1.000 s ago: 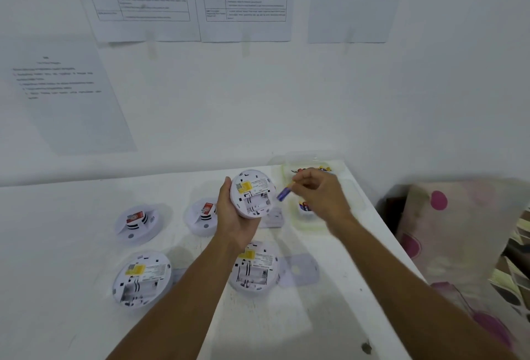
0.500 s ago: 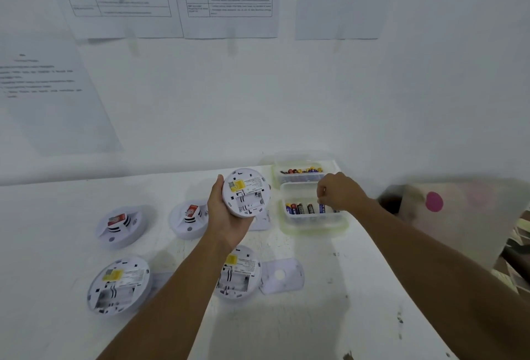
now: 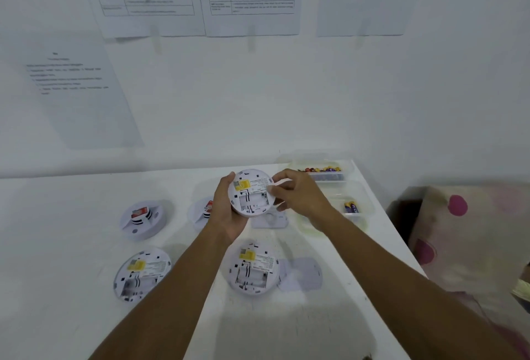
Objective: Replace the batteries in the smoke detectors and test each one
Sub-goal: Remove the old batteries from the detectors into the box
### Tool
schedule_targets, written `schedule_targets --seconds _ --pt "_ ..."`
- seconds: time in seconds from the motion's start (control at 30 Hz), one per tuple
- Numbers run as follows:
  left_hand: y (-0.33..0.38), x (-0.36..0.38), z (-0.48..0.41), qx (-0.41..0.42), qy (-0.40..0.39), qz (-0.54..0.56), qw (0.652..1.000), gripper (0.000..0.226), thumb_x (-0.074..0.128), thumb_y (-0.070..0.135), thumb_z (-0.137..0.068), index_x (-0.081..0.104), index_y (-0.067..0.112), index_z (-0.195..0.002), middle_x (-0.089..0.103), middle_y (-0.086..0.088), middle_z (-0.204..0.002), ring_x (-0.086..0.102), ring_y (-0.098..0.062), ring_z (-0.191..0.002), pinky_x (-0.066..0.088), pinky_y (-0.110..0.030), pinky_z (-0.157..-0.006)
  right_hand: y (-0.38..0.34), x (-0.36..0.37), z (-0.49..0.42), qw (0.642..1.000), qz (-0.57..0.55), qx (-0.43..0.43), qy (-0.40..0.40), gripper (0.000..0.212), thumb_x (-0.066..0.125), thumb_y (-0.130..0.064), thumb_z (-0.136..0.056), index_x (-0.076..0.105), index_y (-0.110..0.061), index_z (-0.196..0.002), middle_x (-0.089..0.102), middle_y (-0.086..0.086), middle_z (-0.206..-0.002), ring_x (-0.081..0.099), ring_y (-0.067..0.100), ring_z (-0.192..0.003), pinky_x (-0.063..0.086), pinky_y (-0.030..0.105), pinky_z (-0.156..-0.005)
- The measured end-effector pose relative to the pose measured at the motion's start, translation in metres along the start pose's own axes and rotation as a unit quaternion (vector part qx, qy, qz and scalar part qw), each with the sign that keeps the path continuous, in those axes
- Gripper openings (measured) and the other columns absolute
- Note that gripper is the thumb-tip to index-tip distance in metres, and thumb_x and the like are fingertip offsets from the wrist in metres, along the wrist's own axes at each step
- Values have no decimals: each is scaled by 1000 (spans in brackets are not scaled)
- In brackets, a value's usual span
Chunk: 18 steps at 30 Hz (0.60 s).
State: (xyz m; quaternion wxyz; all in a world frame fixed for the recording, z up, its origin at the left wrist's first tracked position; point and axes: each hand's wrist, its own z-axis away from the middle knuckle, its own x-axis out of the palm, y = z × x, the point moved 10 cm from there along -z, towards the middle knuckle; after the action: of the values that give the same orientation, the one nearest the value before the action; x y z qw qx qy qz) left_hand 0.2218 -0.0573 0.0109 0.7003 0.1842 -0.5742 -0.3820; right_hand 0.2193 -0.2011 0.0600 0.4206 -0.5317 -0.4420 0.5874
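My left hand point(image 3: 229, 210) cups the round white plastic smoke detector point(image 3: 250, 192) by its rim, fingers wrapped behind, above the white table point(image 3: 57, 245). It looks light, rigid and smooth, so I judge the rim the safest hold. My right hand point(image 3: 298, 196) pinches at its right edge; whether it holds a battery I cannot tell. I count five detectors and two clear battery tubs point(image 3: 355, 210), right of the held one.

Single head-worn wide-angle view, looking forward and down (close over table point(image 3: 71, 316)), facing wall point(image 3: 286, 101)
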Motion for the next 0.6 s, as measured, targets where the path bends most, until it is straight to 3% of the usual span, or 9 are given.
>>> schedule_targets --seconds 0.1,0.17,0.27,0.33,0.47,0.6 --pt "13 -15 1 11 12 -54 998 38 45 36 -101 66 8 -114 74 -15 -105 71 -26 -92 57 -39 -79 16 14 -5 995 -90 43 7 20 74 -13 -84 63 -6 -99 73 21 -90 67 26 -70 58 34 -64" --pt "24 -28 0 31 32 -119 992 37 45 30 -102 63 2 -118 71 -17 -111 68 -27 -95 58 -35 -76 26 16 -7 993 -90 63 35 19 74 -13 -84 64 -6 -99 73 21 -89 67 27 -70 61 39 -68" --pt "42 -48 6 74 82 -237 965 22 51 16 -99 63 1 -109 67 -17 -106 63 -24 -85 55 -26 -59 41 17 -9 990 -66 85 88 18 73 -15 -85 65 -5 -98 72 20 -86 66 24 -64 62 40 -69" --pt "56 -56 8 112 93 -376 915 21 51 10 -97 65 5 -111 68 -12 -111 62 -18 -87 51 -23 -64 47 19 -9 989 -43 91 113 16 72 -16 -86 65 -6 -97 71 17 -81 67 22 -60 62 42 -70" --pt "68 -62 8 184 67 -608 769 38 64 9 -89 61 11 -127 61 -4 -129 58 -18 -113 46 -26 -94 52 20 -7 983 -1 96 158 10 68 -17 -89 65 -10 -96 70 11 -77 69 23 -57 62 42 -69" --pt "54 -65 6 187 -7 -686 703 58 73 16 -75 58 8 -130 54 -10 -136 45 -24 -128 38 -28 -100 60 23 -5 978 36 108 174 9 66 -18 -90 64 -12 -96 70 10 -77 70 24 -59 62 42 -70"
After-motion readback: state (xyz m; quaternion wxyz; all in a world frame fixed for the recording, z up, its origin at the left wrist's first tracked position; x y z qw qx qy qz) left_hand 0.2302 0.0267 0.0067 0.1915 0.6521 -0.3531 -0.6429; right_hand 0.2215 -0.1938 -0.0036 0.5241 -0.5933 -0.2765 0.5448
